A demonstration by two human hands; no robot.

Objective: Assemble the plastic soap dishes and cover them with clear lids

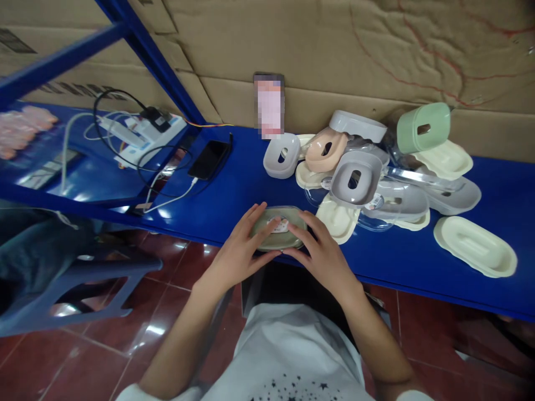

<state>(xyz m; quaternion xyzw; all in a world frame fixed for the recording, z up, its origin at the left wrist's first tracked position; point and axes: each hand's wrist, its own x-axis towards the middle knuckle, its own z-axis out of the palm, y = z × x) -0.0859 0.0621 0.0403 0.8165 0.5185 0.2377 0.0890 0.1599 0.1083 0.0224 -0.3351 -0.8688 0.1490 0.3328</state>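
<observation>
A green oval container (276, 240) with a clear cover and a white label (279, 224) on top lies at the front edge of the blue table. Around its left side is my left hand (246, 242), thumb and fingers spread, with a fingertip on the label. On its right side my right hand (320, 248) touches it in the same way, fingers apart. Both hands hold the container between them. Just to the right, a cream tray (337, 220) lies near a grey container (355, 178) with a slot in its base.
Several grey, peach (326, 151) and green (424, 127) containers pile up at the right, with a cream tray (476, 245) at far right. A black phone (209, 159), cables and a power strip (146, 142) lie left. A blue stool (92, 284) stands lower left.
</observation>
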